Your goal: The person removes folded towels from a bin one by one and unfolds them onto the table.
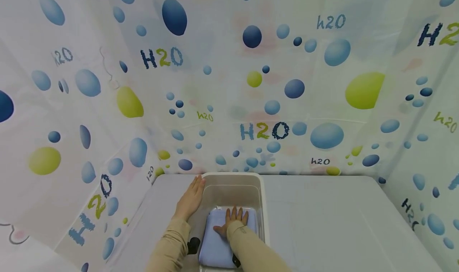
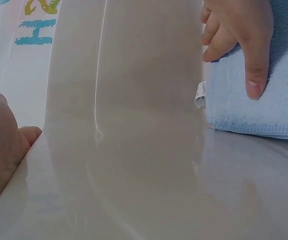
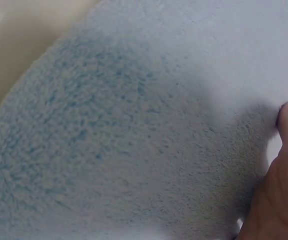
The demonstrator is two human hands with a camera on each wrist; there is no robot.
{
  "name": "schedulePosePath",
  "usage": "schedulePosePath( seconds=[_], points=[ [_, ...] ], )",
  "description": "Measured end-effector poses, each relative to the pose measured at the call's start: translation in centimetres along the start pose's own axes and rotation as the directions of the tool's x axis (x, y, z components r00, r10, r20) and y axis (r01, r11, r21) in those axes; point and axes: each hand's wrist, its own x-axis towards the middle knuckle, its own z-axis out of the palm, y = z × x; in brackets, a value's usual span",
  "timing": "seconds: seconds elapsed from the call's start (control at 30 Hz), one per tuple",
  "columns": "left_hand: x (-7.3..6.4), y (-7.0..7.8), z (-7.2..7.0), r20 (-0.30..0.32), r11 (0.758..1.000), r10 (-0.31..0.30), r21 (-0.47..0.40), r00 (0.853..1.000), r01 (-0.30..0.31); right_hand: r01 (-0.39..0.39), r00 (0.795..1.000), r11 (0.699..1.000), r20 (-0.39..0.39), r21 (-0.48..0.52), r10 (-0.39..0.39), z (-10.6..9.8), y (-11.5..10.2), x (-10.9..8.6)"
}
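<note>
A folded light-blue towel (image 1: 211, 244) lies flat inside a beige plastic bin (image 1: 265, 212). My right hand (image 1: 232, 221) rests on the towel's upper part, palm down, with its fingers spread. At the bin's upper left rim is my left hand (image 1: 190, 200), its straight fingers lying along the outside. In the left wrist view, the left hand (image 2: 1, 145) shows at the bin's outer edge, partly hidden by the wall. A small white tag (image 2: 200, 95) sticks out from the towel's edge there. Towel pile (image 3: 108, 140) fills most of the right wrist view, beside the right thumb.
The bin stands on a white-covered table (image 1: 322, 220), whose surface extends to its right. A curtain (image 1: 222, 85) printed with bubbles and H2O lettering hangs behind and along both sides. A dark wrist camera (image 1: 193, 245) sits at the left sleeve.
</note>
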Motion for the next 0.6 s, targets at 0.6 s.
schedulePosePath(
  seconds=[0.6],
  points=[
    [0.5,-0.3,0.1,0.045,0.999,-0.038,0.022,0.998,0.038,0.063,0.992,0.987,-0.102,-0.148,-0.078,0.0,-1.0,-1.2]
  ],
)
